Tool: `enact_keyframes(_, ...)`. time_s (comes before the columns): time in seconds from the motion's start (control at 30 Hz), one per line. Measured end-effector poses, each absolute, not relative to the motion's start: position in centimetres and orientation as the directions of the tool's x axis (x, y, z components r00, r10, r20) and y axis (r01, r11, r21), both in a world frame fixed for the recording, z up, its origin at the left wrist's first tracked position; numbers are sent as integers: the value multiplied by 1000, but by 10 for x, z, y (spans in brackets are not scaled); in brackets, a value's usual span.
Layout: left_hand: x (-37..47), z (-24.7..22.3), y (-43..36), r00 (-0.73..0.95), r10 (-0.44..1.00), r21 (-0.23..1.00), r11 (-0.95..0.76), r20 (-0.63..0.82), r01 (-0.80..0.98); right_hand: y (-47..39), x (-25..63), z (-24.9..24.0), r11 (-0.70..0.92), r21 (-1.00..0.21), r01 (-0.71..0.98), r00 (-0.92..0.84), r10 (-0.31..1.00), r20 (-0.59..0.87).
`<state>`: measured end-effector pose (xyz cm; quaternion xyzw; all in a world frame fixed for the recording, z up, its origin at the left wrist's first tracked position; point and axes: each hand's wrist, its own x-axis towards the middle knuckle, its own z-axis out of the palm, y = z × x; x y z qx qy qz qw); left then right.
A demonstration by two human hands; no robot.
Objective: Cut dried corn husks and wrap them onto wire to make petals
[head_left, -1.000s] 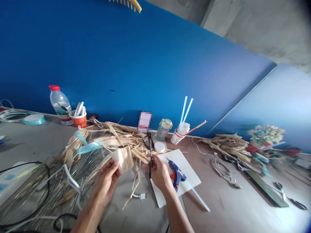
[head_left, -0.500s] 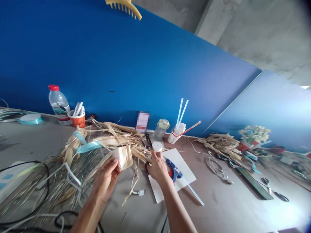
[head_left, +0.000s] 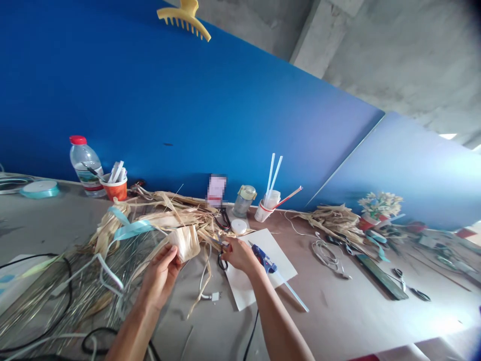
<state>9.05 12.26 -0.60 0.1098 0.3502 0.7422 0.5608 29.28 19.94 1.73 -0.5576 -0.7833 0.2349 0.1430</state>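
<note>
Holding a pale, fibre-wrapped block (head_left: 188, 243), the left hand (head_left: 161, 273) grips one end narrowly between thumb and fingers; the block is raised at the near edge of the dried husk strips (head_left: 176, 218), its wound face exposed and its free end pointing toward the right hand. The right hand (head_left: 240, 253) has its fingers around dark scissors (head_left: 219, 242), the blades directed toward the husks and the block; how far the blades are parted cannot be told. Beneath and beside the right hand lies a white sheet (head_left: 240, 291), bearing a blue glue gun (head_left: 265, 258); a white disc (head_left: 238, 226) rests just beyond the hand; a white connector (head_left: 215, 297) lies on the tabletop (head_left: 323, 296), near a dangling husk strand (head_left: 203, 288). Likely faults, by judgement: the one-ended pinch could let the block twist, loosening its windings; blades brought in at a poor angle could nick the wrap or the left fingertips; the crowded husks could snag the scissors and pull strands along; a sideways sweep of the right forearm could knock the glue gun, whose nozzle, if hot, could burn skin.
</note>
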Motion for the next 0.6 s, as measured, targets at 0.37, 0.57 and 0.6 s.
enact_keyframes(0.37,90,-11,122,-267,947,677,-77,-180,-732,160,247,31,44,-999,28,-228,973,36)
enact_keyframes(0.57,100,-8,116,-106,982,724,42,-158,-688,153,236,33,-78,-971,-227,-437,899,30)
enact_keyframes(0.6,102,-7,115,-90,983,734,57,-160,-677,152,237,32,-82,-971,-226,-447,894,28)
